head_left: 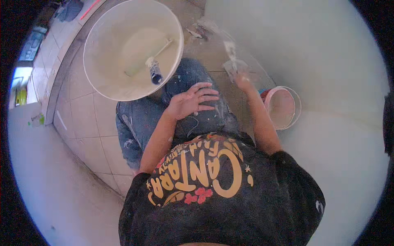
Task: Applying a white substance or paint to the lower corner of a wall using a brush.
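My left hand [191, 101] lies with its fingers spread over my paint-flecked jeans [209, 119], holding nothing. My right hand [243, 80] reaches down toward the floor by the right wall, its fingers closed at the near end of a pale, whitish flat tool [234, 65]. That tool is blurred, so its exact kind does not show. Ahead on the left stands a large white bucket [92, 74] holding cream-coloured paint [139, 45]. A paint roller rests in it, its dark handle end [155, 76] pointing up toward me.
A small pinkish bucket [281, 107] with a wire handle stands right of my right forearm. White residue [197, 33] marks the tiled floor [82, 123] ahead. Pale walls [303, 49] rise to the right, and a low wall [53, 164] runs along the left.
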The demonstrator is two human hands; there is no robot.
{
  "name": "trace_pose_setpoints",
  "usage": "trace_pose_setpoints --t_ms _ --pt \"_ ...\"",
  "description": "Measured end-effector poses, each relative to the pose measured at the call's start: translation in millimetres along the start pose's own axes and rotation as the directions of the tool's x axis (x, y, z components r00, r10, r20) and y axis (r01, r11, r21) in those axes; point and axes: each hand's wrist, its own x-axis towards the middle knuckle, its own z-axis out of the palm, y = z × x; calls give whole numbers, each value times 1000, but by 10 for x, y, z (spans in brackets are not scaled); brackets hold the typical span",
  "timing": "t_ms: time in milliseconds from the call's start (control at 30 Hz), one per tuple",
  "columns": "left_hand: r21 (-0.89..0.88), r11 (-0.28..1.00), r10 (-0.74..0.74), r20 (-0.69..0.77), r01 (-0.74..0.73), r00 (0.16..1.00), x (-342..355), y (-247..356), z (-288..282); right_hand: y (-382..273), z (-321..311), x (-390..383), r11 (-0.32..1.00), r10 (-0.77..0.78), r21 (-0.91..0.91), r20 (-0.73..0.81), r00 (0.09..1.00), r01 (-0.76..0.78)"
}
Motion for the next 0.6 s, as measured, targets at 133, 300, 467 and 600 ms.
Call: trace_pose_setpoints --t_ms 133,300,467,600 --pt "-7 1000 -12 -11 12 1000 70 -36 56 496 717 627 990 139 -63 200 970 -129" --pt "40 999 6 32 -7 999 12 -61 78 197 375 -9 986 159 -3 267 951 -164" --pt "30 1000 0 15 -1 1000 -36 -29 123 -215 -416 -551 980 86 -198 434 897 2" --pt "41 999 -21 41 19 999 19 6 179 -249 -244 -655 994 -100 17 -242 965 107"
